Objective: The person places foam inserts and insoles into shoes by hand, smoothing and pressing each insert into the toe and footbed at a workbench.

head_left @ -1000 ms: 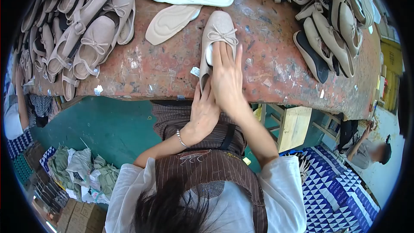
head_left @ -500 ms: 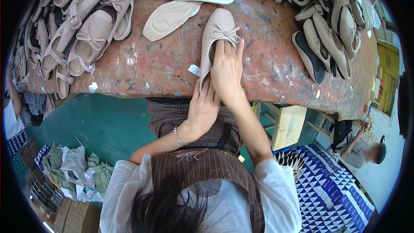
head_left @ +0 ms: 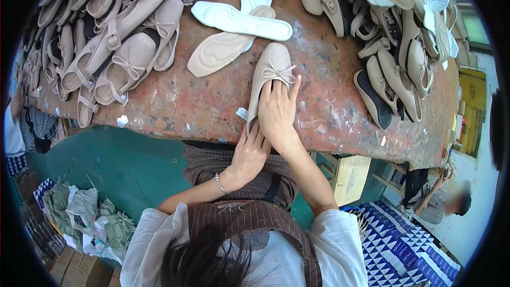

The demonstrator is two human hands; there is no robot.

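Note:
A beige ballet flat [head_left: 272, 56] with a bow lies on the table near its front edge, toe pointing away from me. My right hand [head_left: 277, 110] has several fingers pushed into the shoe's opening, one finger stretched outside along its right side. The inside of the shoe under those fingers is hidden. At the heel end, my left hand [head_left: 249, 154], with a bracelet at the wrist, has its fingers around the back of the shoe. Just beyond the toe lie a beige insole [head_left: 219, 56] and a white insole [head_left: 241, 20], overlapping.
Piles of beige shoes stand on the worn table [head_left: 207, 109] at left [head_left: 130, 64] and right [head_left: 390, 74]. A wooden stool [head_left: 350, 179] is under the edge. Bundled cloth [head_left: 87, 212] lies at lower left, patterned boxes [head_left: 398, 242] at lower right. Another person [head_left: 438, 202] is at far right.
The whole view has shifted, so the table and shoes appear lower. Both hands stay on the ballet flat, the right hand's fingers still inside it.

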